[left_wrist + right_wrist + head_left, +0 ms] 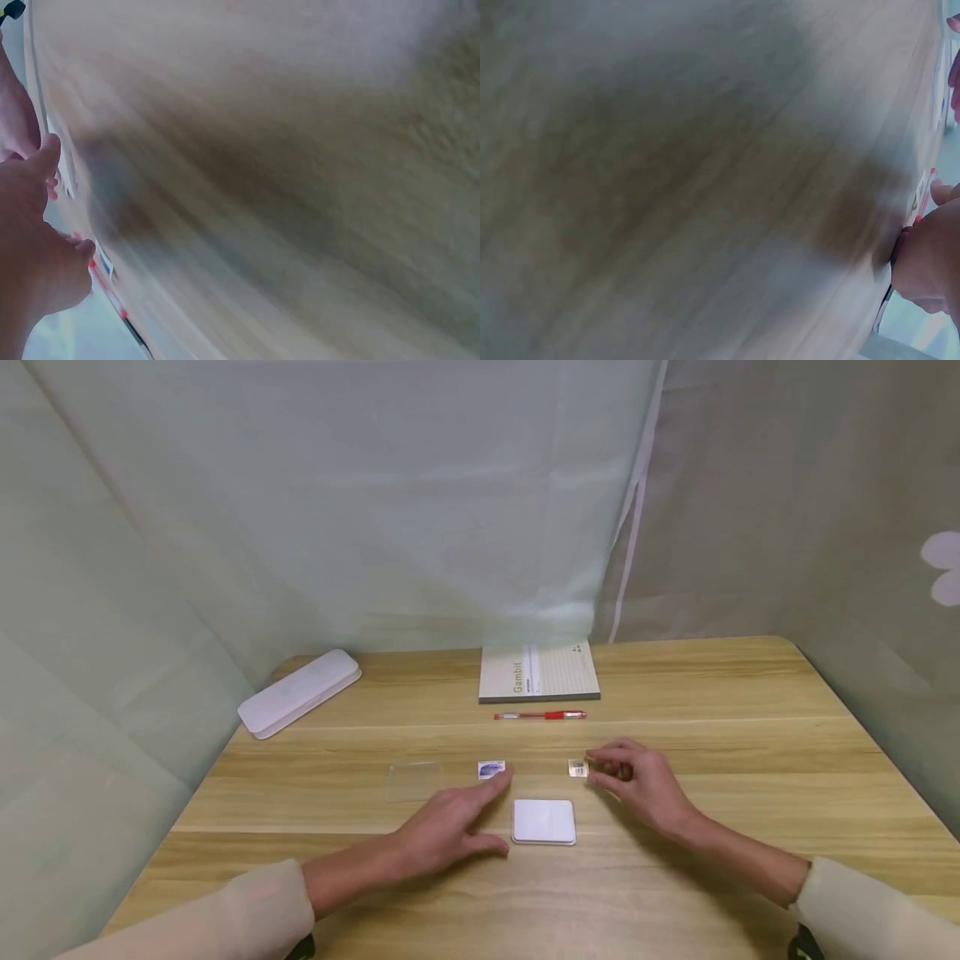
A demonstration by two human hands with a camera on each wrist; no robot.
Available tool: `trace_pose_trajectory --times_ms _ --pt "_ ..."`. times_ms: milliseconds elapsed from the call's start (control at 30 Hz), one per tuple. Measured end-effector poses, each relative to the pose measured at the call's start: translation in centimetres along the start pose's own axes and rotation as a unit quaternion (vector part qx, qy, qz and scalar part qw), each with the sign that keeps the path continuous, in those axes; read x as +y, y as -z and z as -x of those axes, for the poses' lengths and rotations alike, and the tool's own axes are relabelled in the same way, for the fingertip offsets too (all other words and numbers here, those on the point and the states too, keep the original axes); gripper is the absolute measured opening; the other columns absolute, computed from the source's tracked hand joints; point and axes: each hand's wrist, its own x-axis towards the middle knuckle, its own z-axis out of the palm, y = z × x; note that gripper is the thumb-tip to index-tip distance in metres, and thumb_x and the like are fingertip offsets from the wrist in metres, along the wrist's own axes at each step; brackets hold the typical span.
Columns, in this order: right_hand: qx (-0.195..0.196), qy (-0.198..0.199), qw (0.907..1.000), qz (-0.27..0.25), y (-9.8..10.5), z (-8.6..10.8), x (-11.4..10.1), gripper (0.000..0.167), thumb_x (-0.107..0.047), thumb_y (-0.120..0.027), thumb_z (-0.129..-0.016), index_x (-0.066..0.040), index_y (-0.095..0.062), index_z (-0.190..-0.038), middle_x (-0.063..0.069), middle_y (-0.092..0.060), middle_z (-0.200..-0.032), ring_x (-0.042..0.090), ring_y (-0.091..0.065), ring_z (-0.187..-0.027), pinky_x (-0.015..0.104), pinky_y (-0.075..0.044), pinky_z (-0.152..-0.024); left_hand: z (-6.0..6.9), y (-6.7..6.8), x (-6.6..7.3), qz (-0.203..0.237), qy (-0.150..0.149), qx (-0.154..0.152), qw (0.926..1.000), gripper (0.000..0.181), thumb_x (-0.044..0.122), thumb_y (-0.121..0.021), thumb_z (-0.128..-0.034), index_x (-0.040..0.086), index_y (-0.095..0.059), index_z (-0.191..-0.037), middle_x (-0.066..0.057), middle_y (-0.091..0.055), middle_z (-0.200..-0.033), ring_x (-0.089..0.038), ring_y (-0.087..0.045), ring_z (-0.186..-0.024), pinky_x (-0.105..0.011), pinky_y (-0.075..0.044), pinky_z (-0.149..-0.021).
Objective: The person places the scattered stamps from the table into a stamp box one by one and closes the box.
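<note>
My left hand (442,831) reaches over the table with its fingers extended. Its index fingertip touches the right edge of a blue-and-white stamp-like piece (490,769). At the right, a smaller pale stamp-like piece (577,767) with dark print lies on the wood. My right hand (651,783) has its thumb and index fingertips apart at that piece's right edge; whether they touch it is unclear. Between the hands and nearer me lies a flat white rectangular case (543,822). Both wrist views are mostly blurred tabletop, with the left hand (37,240) and right hand (930,251) at the edges.
A thin clear plastic piece (415,782) lies left of the blue stamp-like piece. Behind the pieces are a red pen (540,715) and a notebook (538,672). A white elongated case (300,693) sits at the far left corner. Hanging fabric (412,510) borders the table (712,693).
</note>
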Motion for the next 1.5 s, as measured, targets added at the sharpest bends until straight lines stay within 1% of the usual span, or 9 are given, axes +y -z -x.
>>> trace_pose_trajectory --times_ms 100,267,400,600,900,1100,1333,1500 --pt "0.002 0.004 0.9999 0.013 0.0 -0.2 0.2 0.026 -0.002 -0.088 -0.086 -0.002 -0.082 -0.111 0.005 -0.073 -0.103 0.014 -0.054 -0.076 0.022 -0.047 -0.061 -0.1 -0.4 0.3 -0.011 -0.004 0.004 0.9999 0.091 0.038 -0.086 -0.0901 0.003 -0.042 -0.162 -0.014 -0.053 -0.157 -0.024 -0.057 -0.139 -0.043 -0.048 -0.113" --pt "0.003 0.008 0.9995 0.03 -0.1 -0.5 0.4 0.022 -0.002 -0.087 -0.086 -0.004 -0.084 -0.107 0.003 -0.074 -0.1 0.013 -0.054 -0.076 0.022 -0.046 -0.062 -0.3 -1.1 0.6 -0.023 0.001 0.014 0.9996 0.079 0.036 -0.083 -0.0929 0.005 -0.051 -0.157 -0.011 -0.062 -0.148 -0.02 -0.063 -0.132 -0.04 -0.053 -0.108" --pt "0.005 0.01 0.9993 0.037 -0.3 -0.6 0.5 0.02 -0.002 -0.088 -0.086 -0.005 -0.084 -0.106 0.002 -0.074 -0.099 0.012 -0.054 -0.076 0.022 -0.046 -0.063 -0.5 -1.5 0.6 -0.026 0.003 0.025 0.9993 0.072 0.035 -0.083 -0.0937 0.006 -0.056 -0.154 -0.009 -0.066 -0.144 -0.018 -0.065 -0.129 -0.039 -0.055 -0.106" --pt "0.013 0.012 0.9988 0.045 -0.5 -0.8 0.4 0.018 -0.002 -0.088 -0.085 -0.005 -0.085 -0.103 0.0 -0.073 -0.096 0.012 -0.053 -0.074 0.022 -0.044 -0.062 -0.5 -1.7 0.6 -0.028 -0.007 0.041 0.9987 0.062 0.033 -0.083 -0.0935 0.009 -0.063 -0.147 -0.007 -0.068 -0.142 -0.017 -0.067 -0.125 -0.039 -0.057 -0.102" --pt "0.028 0.034 0.9979 0.048 -0.8 -0.9 0.2 0.014 -0.003 -0.089 -0.085 -0.006 -0.086 -0.098 0.001 -0.074 -0.094 0.009 -0.052 -0.072 0.022 -0.043 -0.061 -0.4 -1.9 0.8 -0.034 -0.005 0.05 0.9982 0.058 0.031 -0.083 -0.0945 0.009 -0.066 -0.145 -0.005 -0.069 -0.141 -0.017 -0.067 -0.125 -0.04 -0.058 -0.101" --pt "0.033 0.031 0.9979 0.046 -0.8 -1.0 0.0 0.011 -0.005 -0.089 -0.085 -0.007 -0.086 -0.095 0.0 -0.074 -0.093 0.009 -0.05 -0.07 0.022 -0.04 -0.059 -0.4 -2.0 0.8 -0.036 -0.004 0.053 0.998 0.058 0.031 -0.083 -0.0943 0.009 -0.066 -0.145 -0.005 -0.068 -0.141 -0.017 -0.067 -0.125 -0.04 -0.058 -0.101" --pt "0.041 0.036 0.9969 0.056 -1.0 -0.9 0.0 0.008 -0.003 -0.09 -0.083 -0.007 -0.086 -0.089 0.0 -0.073 -0.089 0.008 -0.049 -0.068 0.021 -0.04 -0.058 -0.4 -2.0 0.7 -0.036 -0.003 0.051 0.9981 0.058 0.031 -0.083 -0.0946 0.008 -0.065 -0.145 -0.006 -0.069 -0.141 -0.017 -0.068 -0.125 -0.04 -0.058 -0.101" --pt "0.039 0.035 0.9971 0.056 -1.0 -1.0 0.1 0.007 -0.003 -0.09 -0.083 -0.008 -0.086 -0.088 -0.001 -0.073 -0.087 0.008 -0.049 -0.066 0.021 -0.039 -0.057 -0.4 -2.0 0.7 -0.039 -0.002 0.051 0.998 0.058 0.031 -0.083 -0.0943 0.008 -0.066 -0.145 -0.006 -0.069 -0.141 -0.016 -0.068 -0.124 -0.039 -0.059 -0.1"
